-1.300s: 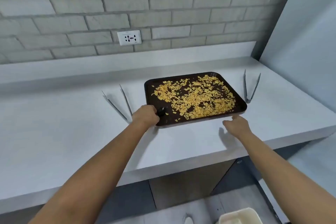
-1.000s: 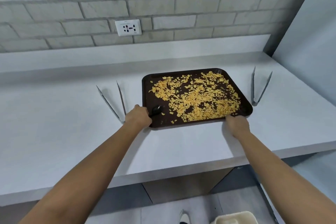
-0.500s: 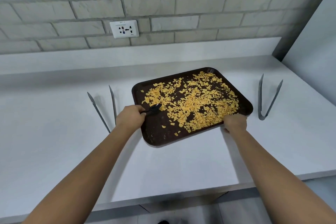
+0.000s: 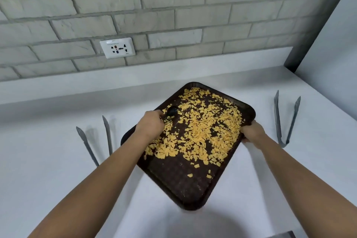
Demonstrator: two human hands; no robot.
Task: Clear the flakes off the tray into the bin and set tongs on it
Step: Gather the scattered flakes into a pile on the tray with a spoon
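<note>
The left hand (image 4: 151, 123) is curled round a small black scraper (image 4: 171, 112), its blade down among the flakes (image 4: 201, 127) near the far left of the tray (image 4: 185, 189). The right hand (image 4: 251, 131) grips the tray's right rim. The brown tray lies slantwise on the white desk (image 4: 48, 170), its long axis running from the far end toward the person, the near corner jutting over the desk edge. Most flakes sit in the far half, so they need sweeping toward that near corner; the bin is not in view. One pair of tongs (image 4: 286, 120) lies just right of the right hand, another pair (image 4: 94, 141) left of the left arm.
</note>
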